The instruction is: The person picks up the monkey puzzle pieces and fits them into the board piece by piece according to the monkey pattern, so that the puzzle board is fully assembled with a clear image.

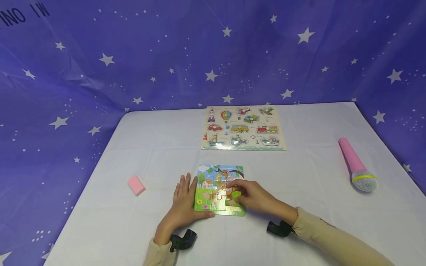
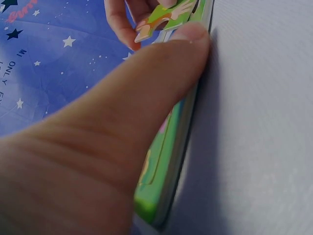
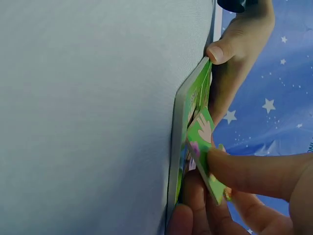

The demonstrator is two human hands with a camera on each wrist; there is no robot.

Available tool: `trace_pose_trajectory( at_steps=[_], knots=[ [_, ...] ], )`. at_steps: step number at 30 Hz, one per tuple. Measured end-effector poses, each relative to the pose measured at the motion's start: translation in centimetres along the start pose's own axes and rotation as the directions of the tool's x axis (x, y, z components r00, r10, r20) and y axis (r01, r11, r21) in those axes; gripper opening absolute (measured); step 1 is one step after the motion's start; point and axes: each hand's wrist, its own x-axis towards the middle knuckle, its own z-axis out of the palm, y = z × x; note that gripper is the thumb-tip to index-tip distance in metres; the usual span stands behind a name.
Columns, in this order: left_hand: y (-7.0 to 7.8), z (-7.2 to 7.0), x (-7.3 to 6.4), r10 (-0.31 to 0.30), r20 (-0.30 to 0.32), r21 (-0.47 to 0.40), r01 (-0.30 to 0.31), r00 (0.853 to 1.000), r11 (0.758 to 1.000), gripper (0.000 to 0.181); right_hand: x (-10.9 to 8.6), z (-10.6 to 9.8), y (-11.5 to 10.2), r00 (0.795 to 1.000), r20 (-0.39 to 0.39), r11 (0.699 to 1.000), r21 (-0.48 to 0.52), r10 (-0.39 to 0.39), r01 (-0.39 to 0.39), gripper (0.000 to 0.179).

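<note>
A square jigsaw puzzle [image 1: 206, 186] in a green-edged tray lies near the middle of the white table, with a deer, a house and flowers on it. My left hand [image 1: 184, 205] rests along its left side, fingers stretched out, thumb pressing the front edge. My right hand [image 1: 254, 195] pinches a green puzzle piece [image 3: 204, 142] between thumb and fingers. In the right wrist view the piece tilts up over the tray's lower right part, partly covered by the thumb. The left wrist view shows the left thumb [image 2: 146, 73] on the tray's edge.
Behind the puzzle lies a vehicle peg board [image 1: 243, 128]. A pink block [image 1: 136, 185] sits to the left. On the far right is a pink toy microphone [image 1: 357, 164]. A starry purple cloth [image 1: 186, 48] hangs behind the white table [image 1: 159, 140].
</note>
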Motion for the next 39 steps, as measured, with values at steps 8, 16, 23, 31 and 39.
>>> trace_pose_trajectory(
  at_steps=[8, 16, 23, 31, 39],
  knots=[
    [0.01, -0.01, -0.01, -0.002, 0.003, -0.003, 0.002, 1.0, 1.0, 0.121, 0.22, 0.37, -0.29, 0.999, -0.014, 0.997, -0.067, 0.03, -0.031, 0.039],
    [-0.12, 0.07, 0.09, -0.001, -0.001, 0.002, 0.001, 1.0, 1.0, 0.12, -0.12, 0.56, -0.82, 0.997, -0.073, 0.977, -0.208, 0.036, -0.05, 0.034],
    [-0.16, 0.13, 0.1, 0.002, 0.001, 0.005, -0.002, 1.0, 1.0, 0.12, -0.02, 0.33, -0.73, 0.996, -0.04, 0.989, -0.122, 0.079, -0.083, 0.034],
    [-0.15, 0.17, 0.11, -0.003, 0.004, -0.001, 0.003, 1.0, 1.0, 0.12, 0.21, 0.01, -0.42, 0.996, -0.047, 0.991, -0.106, 0.076, -0.08, 0.034],
    [-0.15, 0.15, 0.11, 0.002, -0.002, 0.0, -0.002, 1.0, 1.0, 0.12, -0.24, 0.36, -0.7, 0.998, 0.029, 0.987, -0.149, 0.063, -0.058, 0.037]
  ],
)
